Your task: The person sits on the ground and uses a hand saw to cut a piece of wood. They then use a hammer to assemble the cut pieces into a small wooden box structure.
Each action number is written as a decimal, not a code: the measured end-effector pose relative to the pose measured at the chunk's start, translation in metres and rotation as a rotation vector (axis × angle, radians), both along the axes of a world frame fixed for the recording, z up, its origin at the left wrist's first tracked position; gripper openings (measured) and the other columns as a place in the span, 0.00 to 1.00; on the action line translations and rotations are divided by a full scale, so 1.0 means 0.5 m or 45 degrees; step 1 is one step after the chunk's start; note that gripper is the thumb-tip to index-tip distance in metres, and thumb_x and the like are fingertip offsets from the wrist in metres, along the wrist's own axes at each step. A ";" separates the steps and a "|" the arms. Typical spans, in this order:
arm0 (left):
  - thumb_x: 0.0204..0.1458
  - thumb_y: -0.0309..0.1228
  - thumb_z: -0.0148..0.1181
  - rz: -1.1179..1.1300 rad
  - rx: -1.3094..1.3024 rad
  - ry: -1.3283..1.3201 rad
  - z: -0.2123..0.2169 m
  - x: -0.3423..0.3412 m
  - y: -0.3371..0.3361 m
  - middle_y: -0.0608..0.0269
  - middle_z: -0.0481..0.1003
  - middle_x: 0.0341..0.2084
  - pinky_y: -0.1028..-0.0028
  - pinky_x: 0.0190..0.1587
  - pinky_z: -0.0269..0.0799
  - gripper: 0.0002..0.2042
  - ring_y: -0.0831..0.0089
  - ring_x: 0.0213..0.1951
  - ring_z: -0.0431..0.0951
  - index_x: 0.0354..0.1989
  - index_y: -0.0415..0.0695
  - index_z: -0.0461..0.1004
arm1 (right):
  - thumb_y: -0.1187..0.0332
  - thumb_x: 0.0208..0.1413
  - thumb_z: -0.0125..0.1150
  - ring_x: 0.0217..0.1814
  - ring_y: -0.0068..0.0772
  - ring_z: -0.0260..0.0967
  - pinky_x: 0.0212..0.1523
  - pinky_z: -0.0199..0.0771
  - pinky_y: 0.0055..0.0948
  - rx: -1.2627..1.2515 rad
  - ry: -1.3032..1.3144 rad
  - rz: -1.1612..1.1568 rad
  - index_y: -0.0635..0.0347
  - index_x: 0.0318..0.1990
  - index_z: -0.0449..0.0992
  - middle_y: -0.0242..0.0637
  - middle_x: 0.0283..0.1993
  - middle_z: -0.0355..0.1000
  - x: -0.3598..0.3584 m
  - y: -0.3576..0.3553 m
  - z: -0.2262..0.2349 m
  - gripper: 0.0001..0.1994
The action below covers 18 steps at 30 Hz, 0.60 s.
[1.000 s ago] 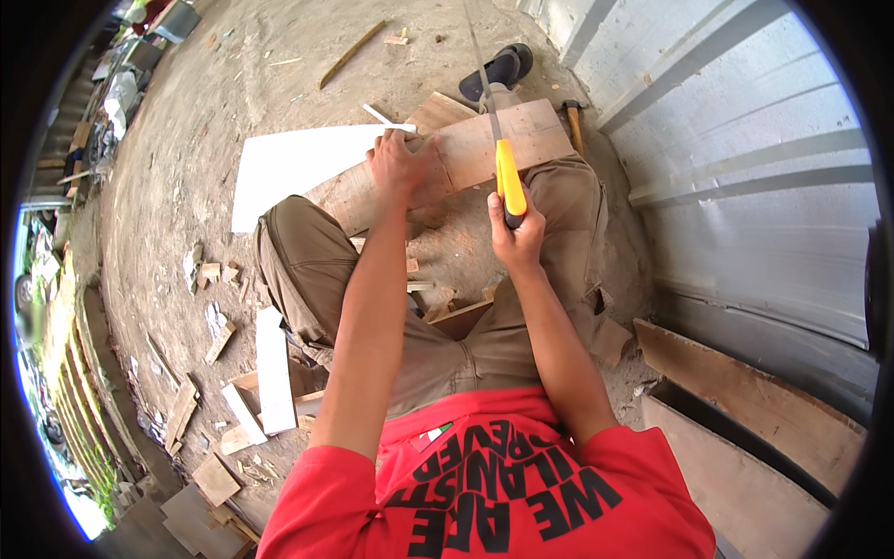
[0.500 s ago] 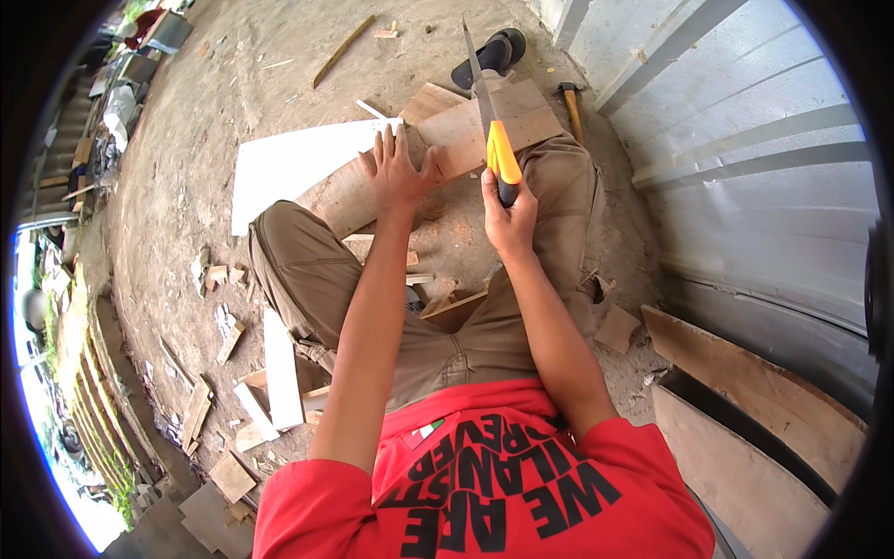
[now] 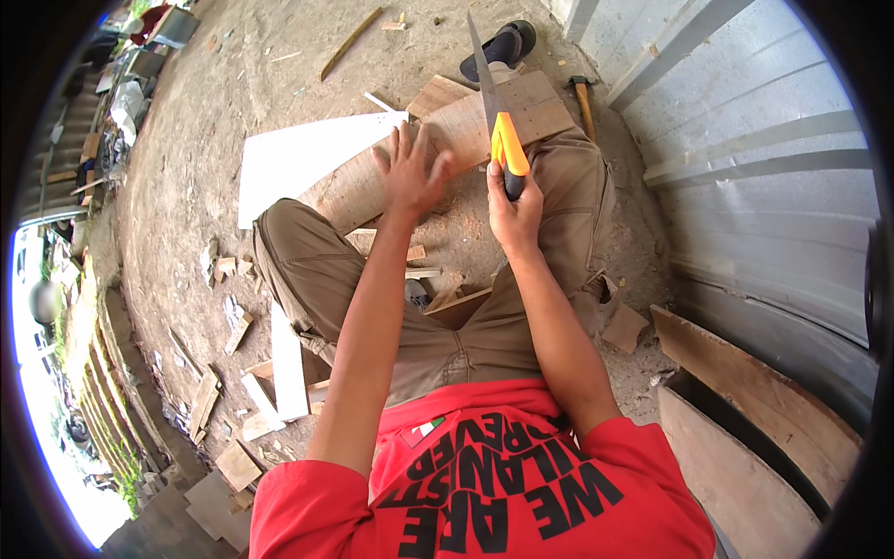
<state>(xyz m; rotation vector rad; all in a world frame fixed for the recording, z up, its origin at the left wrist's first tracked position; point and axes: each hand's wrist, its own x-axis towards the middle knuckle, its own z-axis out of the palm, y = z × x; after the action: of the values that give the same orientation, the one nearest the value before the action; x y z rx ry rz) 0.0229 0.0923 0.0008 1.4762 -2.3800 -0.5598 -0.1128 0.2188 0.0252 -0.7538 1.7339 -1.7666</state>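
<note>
My right hand point(image 3: 515, 212) is closed around the handle of a handsaw point(image 3: 509, 144) with a yellow and black grip. Its long blade points away from me and crosses above a wooden board point(image 3: 343, 194) that lies slantwise over my legs. Over the middle of that board is my left hand point(image 3: 413, 177), palm down with fingers spread; whether it presses on the wood I cannot tell. A white panel point(image 3: 284, 172) lies beyond the board on the left, partly covered by it.
A hammer point(image 3: 584, 107) lies on the right near a corrugated metal wall point(image 3: 764, 149). Planks point(image 3: 745, 391) lean at the lower right. Wood offcuts point(image 3: 202, 401) litter the dirt floor on the left, and a long stick point(image 3: 351, 44) lies at the far side.
The whole view has shifted slightly. My left hand has moved a little to the right and toward me, fingers still spread. The saw stays in my right hand, nearly unmoved against the board.
</note>
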 end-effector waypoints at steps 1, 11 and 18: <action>0.53 0.70 0.44 0.036 0.084 0.185 -0.002 0.004 -0.008 0.51 0.49 0.73 0.47 0.73 0.27 0.47 0.57 0.75 0.43 0.73 0.46 0.52 | 0.56 0.62 0.63 0.25 0.17 0.61 0.28 0.65 0.26 0.017 -0.002 0.004 0.64 0.34 0.76 0.27 0.22 0.68 -0.002 0.000 -0.002 0.17; 0.56 0.56 0.56 0.021 -0.142 0.242 -0.040 0.021 -0.019 0.52 0.57 0.70 0.49 0.73 0.31 0.37 0.58 0.73 0.51 0.69 0.48 0.60 | 0.55 0.62 0.63 0.26 0.19 0.64 0.30 0.67 0.26 -0.043 0.054 -0.010 0.63 0.38 0.78 0.28 0.23 0.70 0.000 0.000 0.011 0.17; 0.57 0.48 0.57 0.040 -0.175 0.239 -0.033 0.019 -0.031 0.53 0.61 0.68 0.51 0.72 0.39 0.32 0.58 0.71 0.55 0.69 0.49 0.61 | 0.55 0.62 0.64 0.27 0.18 0.65 0.31 0.68 0.26 -0.021 0.051 -0.016 0.63 0.39 0.78 0.28 0.24 0.71 -0.003 0.004 0.014 0.17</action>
<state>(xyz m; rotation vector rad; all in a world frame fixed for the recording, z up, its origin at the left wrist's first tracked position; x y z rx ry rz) 0.0327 0.0769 -0.0156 1.3376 -2.2012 -0.4932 -0.1144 0.2205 0.0320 -0.7924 1.7554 -1.7877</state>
